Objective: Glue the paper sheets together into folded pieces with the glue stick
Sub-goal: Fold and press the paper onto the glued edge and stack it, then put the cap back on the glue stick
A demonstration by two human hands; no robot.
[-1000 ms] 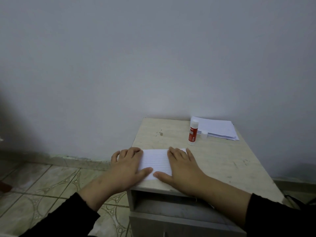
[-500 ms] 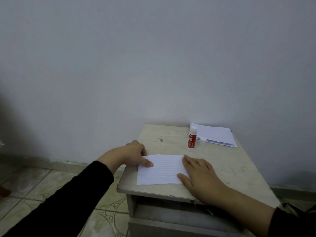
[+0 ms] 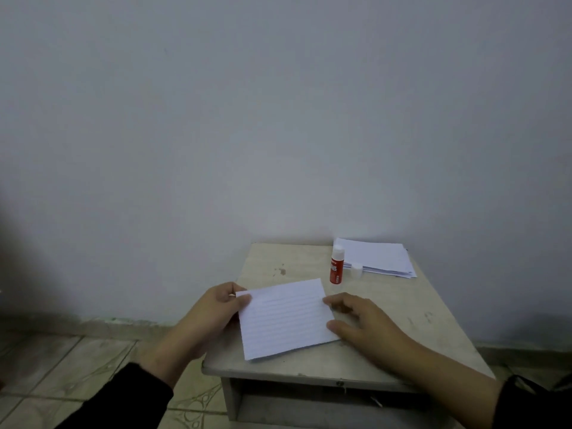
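- While the left hand (image 3: 213,308) pinches the left edge of the lined folded sheet (image 3: 286,317), thumb on top and fingers curled behind, that side of the paper lifts off the small table (image 3: 387,342) and the piece sits skewed, its near corner reaching toward the front edge.
- On the other side, the right hand (image 3: 362,325) rests with loosely spread, relaxed fingers on the tabletop, fingertips and thumb touching the sheet's right edge; it grips nothing.
- Beyond the sheet, the glue stick (image 3: 336,265) stands upright with its red label facing the room, uncapped as far as one can tell, near the sheet's far right corner but apart from it.
- Its small white cap (image 3: 356,270) sits just beside it on the right, up against the paper stack.
- At the table's far right corner, a stack of paper sheets (image 3: 376,257) lies flat against the wall (image 3: 278,119), the glue stick standing in front of its left end.
- Dark stains (image 3: 281,270) mark the tabletop behind the folded sheet.
- Below the top, an open drawer recess (image 3: 309,407) shows at the front.
- To the left, patterned floor tiles (image 3: 77,360) run up to the wall's base.
- Both forearms end in black sleeves (image 3: 123,400) at the bottom corners.
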